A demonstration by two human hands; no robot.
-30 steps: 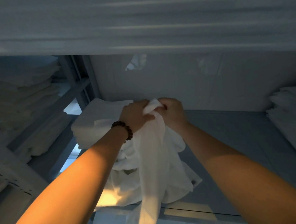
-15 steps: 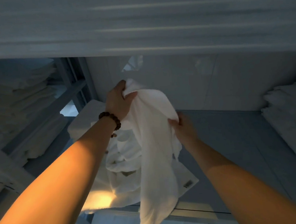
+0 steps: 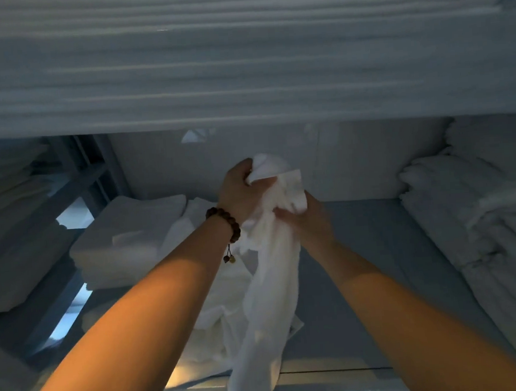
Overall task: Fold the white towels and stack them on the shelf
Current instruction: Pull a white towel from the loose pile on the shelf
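whereas apart before, left hand (image 3: 237,193) and right hand (image 3: 309,223) now close together, fingers (image 3: 243,172) clutching white towel (image 3: 272,289).

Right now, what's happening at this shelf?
A person holds one white towel up over the shelf. The left hand, with a bead bracelet at its wrist, grips the top corner; the right hand grips the bunched cloth just below. The towel hangs unfolded past the shelf's front edge. A crumpled pile of towels lies under it, beside a folded stack at the left.
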